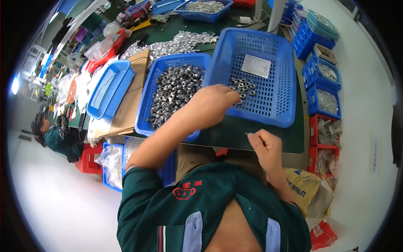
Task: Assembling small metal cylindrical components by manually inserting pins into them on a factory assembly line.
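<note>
My left hand (214, 105) reaches over the near left rim of a large blue basket (283, 84). Its fingers are curled down beside several small metal rings (242, 87), which lie with a white printed slip (256, 66) inside that basket. What the fingers hold, if anything, is hidden. In front of the table edge, my right hand (267, 149) is closed in a pinch. A tiny pale tip shows at its fingertips, too small to name. Left of the large basket, a second blue basket (145, 96) is filled with small dark and silvery metal parts (174, 90).
Loose silvery parts (180, 44) are heaped on the green table (268, 136) behind the baskets. A shallow blue tray (111, 88) rests on cardboard (132, 90) at left. Stacked blue crates (323, 80) stand at right. A co-worker (54, 134) sits far left.
</note>
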Demonstrator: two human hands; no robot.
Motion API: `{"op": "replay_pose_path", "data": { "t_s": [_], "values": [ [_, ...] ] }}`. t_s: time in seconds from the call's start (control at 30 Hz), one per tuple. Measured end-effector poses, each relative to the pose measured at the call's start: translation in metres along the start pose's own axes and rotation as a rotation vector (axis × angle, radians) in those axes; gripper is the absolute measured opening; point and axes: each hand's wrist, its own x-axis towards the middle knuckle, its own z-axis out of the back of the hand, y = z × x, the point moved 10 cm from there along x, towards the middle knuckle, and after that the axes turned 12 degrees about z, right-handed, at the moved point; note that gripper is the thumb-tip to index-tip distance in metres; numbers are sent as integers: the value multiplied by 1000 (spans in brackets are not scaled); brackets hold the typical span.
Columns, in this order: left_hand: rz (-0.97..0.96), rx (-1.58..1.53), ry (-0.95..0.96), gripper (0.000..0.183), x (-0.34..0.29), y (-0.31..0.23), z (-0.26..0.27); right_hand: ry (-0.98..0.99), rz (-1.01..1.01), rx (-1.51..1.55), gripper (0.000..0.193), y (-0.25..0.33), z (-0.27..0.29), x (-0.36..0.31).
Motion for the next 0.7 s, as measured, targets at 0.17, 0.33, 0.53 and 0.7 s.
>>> {"op": "replay_pose_path", "data": {
  "t_s": [0.17,0.33,0.53,0.7],
  "values": [
    [145,253,453,15,57,47,-94,84,30,-17,19,-5,-11,-13],
    [115,278,424,14,58,65,-120,109,-64,15,18,-17,-13,-26],
    [214,265,47,12,44,80,-13,109,-57,83,14,-12,-20,-21],
    [398,339,22,17,6,155,24,119,-71,83,11,-17,-27,-18]
  ]
}}
